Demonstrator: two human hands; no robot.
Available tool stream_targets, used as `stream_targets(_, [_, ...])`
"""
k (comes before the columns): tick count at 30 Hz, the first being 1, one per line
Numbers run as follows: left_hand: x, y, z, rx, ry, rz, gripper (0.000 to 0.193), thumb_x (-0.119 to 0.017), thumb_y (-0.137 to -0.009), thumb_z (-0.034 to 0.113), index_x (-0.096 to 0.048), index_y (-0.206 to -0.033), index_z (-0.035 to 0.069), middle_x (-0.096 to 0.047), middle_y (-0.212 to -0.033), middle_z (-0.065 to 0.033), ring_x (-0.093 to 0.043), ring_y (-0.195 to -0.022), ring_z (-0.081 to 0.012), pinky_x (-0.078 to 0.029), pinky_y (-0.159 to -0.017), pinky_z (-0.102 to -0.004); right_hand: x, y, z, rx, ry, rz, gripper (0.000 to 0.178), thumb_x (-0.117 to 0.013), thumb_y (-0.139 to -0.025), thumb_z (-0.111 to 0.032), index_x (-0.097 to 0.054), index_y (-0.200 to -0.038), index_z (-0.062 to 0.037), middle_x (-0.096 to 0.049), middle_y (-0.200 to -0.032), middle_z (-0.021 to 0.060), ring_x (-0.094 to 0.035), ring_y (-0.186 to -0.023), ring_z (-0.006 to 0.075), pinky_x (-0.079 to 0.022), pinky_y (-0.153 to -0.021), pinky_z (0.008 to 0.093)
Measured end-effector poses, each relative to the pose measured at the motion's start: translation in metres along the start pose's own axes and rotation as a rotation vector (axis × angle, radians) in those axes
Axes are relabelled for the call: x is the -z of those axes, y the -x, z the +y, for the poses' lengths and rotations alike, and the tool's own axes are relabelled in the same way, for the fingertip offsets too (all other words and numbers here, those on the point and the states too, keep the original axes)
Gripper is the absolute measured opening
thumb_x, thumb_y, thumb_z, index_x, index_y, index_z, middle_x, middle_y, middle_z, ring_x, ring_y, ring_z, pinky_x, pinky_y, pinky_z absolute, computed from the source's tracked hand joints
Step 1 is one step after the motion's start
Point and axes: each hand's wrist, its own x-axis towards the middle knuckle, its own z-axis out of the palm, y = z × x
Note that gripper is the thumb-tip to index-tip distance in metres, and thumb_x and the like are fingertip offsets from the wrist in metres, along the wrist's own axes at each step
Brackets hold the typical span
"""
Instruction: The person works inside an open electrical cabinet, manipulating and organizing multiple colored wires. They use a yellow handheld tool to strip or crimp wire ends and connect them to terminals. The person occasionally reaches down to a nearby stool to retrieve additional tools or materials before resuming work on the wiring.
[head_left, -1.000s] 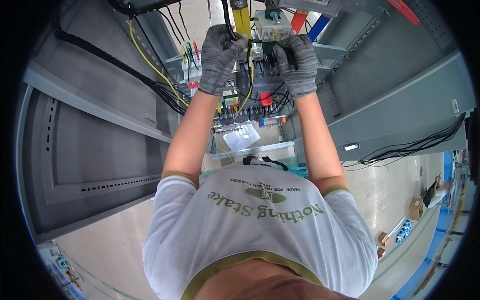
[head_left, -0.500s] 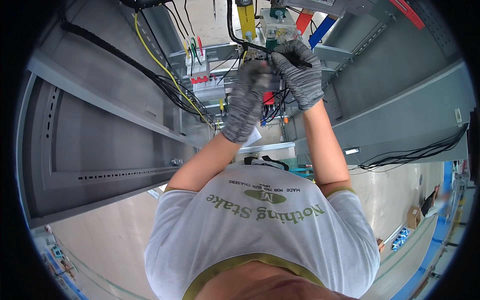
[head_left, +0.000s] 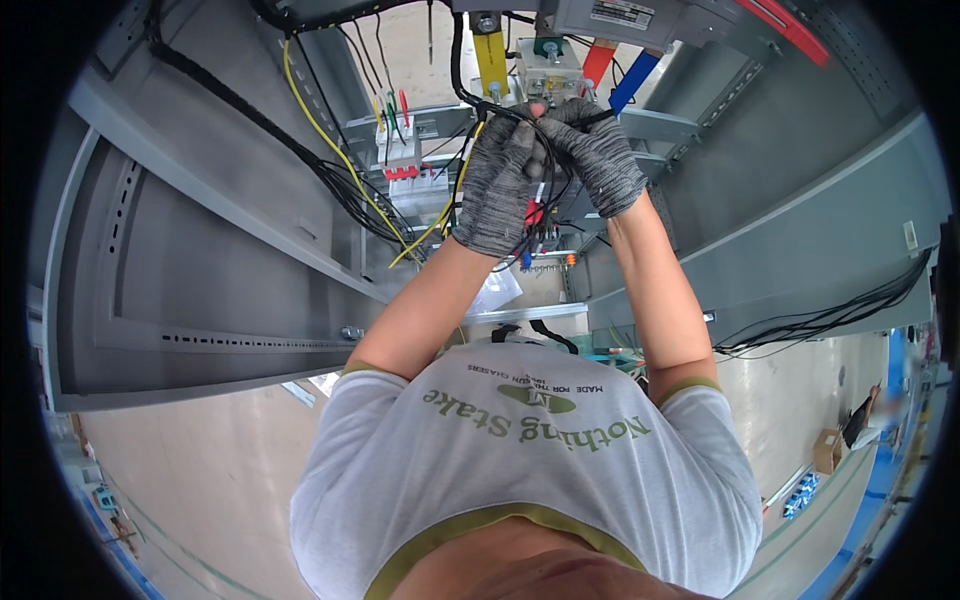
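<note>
In the head view, the yellow bar (head_left: 491,62) serves as the landmark. The black cable bundle (head_left: 458,70) descends just left of it, then bends across its nearer end toward the right. Right of the bar and nearer the person, the gloved right hand (head_left: 596,158) is curled around this bundle, a length of it sticking out past the fingers. The gloved left hand (head_left: 498,185), on the person's side of the bar, meets the right at the bundle with its fingers bent; whether it grips the bundle I cannot tell. Thin black wires (head_left: 566,182) hang between the hands. A yellow wire (head_left: 441,222) runs beside the left hand, nearer than the bar. Right of the bar stand a red bar (head_left: 598,64) and a blue bar (head_left: 636,82); left of it sits a pale block (head_left: 399,152) with red parts.
</note>
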Motion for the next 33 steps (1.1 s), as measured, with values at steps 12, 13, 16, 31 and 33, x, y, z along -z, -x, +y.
stream_targets(12, [0.009,-0.012,-0.015,-0.051,-0.230,0.063,0.018,-0.057,-0.095,0.021,-0.061,-0.105,0.007,-0.060,-0.081,0.0025,-0.052,-0.069,-0.0042,-0.041,-0.061,-0.0189,0.041,0.035,-0.004,-0.190,0.017,-0.077,0.032,-0.063,-0.090,-0.020,-0.057,-0.119,-0.0054,-0.063,-0.103,0.0060,-0.061,-0.089,0.0114,-0.051,-0.075,0.0254])
stream_targets(13, [0.010,-0.014,-0.015,-0.059,-0.272,0.048,0.018,-0.056,-0.095,0.021,-0.062,-0.105,0.007,-0.060,-0.081,0.0025,-0.051,-0.069,-0.0042,-0.041,-0.062,-0.0190,0.044,0.036,-0.004,-0.159,0.067,-0.099,0.032,-0.063,-0.090,-0.018,-0.057,-0.119,-0.0051,-0.064,-0.102,0.0065,-0.061,-0.089,0.0114,-0.051,-0.074,0.0254])
stream_targets(16, [0.003,-0.013,-0.008,-0.035,-0.407,0.058,0.020,-0.055,-0.096,0.022,-0.063,-0.105,0.006,-0.060,-0.082,0.0018,-0.051,-0.071,-0.0047,-0.042,-0.067,-0.0197,0.052,0.030,-0.001,0.058,0.290,-0.024,0.031,-0.066,-0.085,-0.010,-0.059,-0.114,-0.0029,-0.065,-0.095,0.0062,-0.062,-0.088,0.0137,-0.051,-0.078,0.0265])
stream_targets(31, [-0.007,-0.007,-0.002,-0.003,-0.371,0.083,0.020,-0.055,-0.095,0.022,-0.063,-0.100,0.004,-0.060,-0.080,0.0005,-0.052,-0.073,-0.0080,-0.044,-0.070,-0.0220,0.049,0.023,-0.023,-0.050,0.231,-0.337,0.030,-0.061,-0.087,-0.016,-0.062,-0.114,-0.0015,-0.062,-0.082,-0.0002,-0.054,-0.069,0.0070,-0.046,-0.064,0.0228])
stream_targets(33, [-0.005,-0.008,-0.001,0.029,-0.396,0.097,0.020,-0.055,-0.095,0.022,-0.062,-0.099,0.004,-0.060,-0.079,0.0000,-0.052,-0.073,-0.0077,-0.044,-0.068,-0.0217,0.048,0.023,-0.022,-0.021,0.251,-0.358,0.032,-0.061,-0.089,-0.019,-0.061,-0.114,-0.0006,-0.059,-0.077,-0.0012,-0.052,-0.067,0.0069,-0.045,-0.062,0.0227])
